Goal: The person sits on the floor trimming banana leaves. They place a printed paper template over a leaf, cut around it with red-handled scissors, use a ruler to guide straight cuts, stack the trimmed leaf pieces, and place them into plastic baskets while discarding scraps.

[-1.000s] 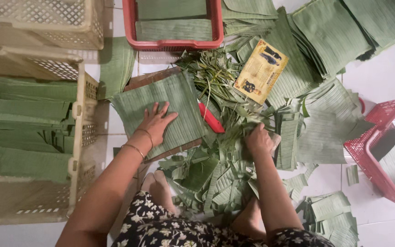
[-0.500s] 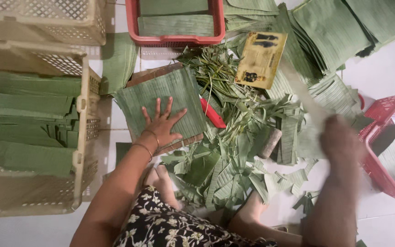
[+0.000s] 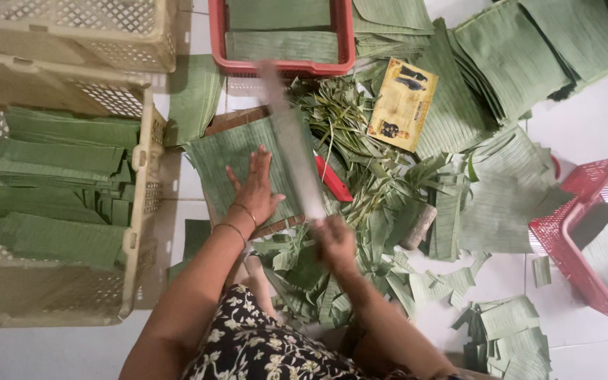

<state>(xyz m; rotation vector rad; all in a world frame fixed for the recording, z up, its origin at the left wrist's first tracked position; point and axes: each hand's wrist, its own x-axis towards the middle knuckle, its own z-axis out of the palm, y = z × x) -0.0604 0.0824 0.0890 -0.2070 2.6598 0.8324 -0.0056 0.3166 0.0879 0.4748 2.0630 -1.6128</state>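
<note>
My left hand (image 3: 256,188) lies flat, fingers spread, on a stack of squared banana leaves (image 3: 226,151) that rests on a wooden board (image 3: 228,119). My right hand (image 3: 336,239) grips the handle of a long knife (image 3: 291,137). Its blade runs along the right edge of the stack and is blurred. A red-handled tool (image 3: 333,179) lies just right of the blade, beside a heap of leaf trimmings (image 3: 346,119).
A beige crate (image 3: 138,211) at the left holds folded leaves. A red tray (image 3: 286,67) with cut leaves sits above the board. Leaf stacks (image 3: 529,56) fill the top right, a red basket (image 3: 599,232) the right. A yellow card (image 3: 402,102) lies on the trimmings, scraps (image 3: 508,331) on the tiles.
My right hand swung out to the right, then came back left with the long knife, whose blade now lies along the stack's right edge. My left hand stayed pressed on the leaves.
</note>
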